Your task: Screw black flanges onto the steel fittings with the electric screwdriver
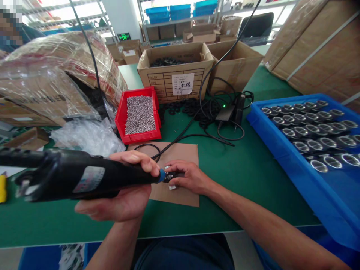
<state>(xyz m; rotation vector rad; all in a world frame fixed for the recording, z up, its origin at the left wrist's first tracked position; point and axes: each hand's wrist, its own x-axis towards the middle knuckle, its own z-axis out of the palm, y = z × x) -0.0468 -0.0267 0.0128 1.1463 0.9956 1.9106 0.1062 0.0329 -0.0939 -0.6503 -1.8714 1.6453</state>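
My left hand (126,191) is wrapped round a black electric screwdriver (78,180), which lies nearly level and points right. Its blue tip (161,175) meets a small metal part (171,177). My right hand (189,176) pinches that part and holds it on a brown cardboard sheet (180,153). The part is mostly covered by my fingers. A red bin (139,114) full of small silver screws stands just behind the cardboard.
A blue tray (281,146) of several shiny metal parts fills the right side. Black rubber rings (194,108), cables and a power adapter (226,112) lie mid-table. Cardboard boxes (174,71) stand behind, plastic-wrapped cartons (50,75) at left. A yellow object (2,187) sits at the left edge.
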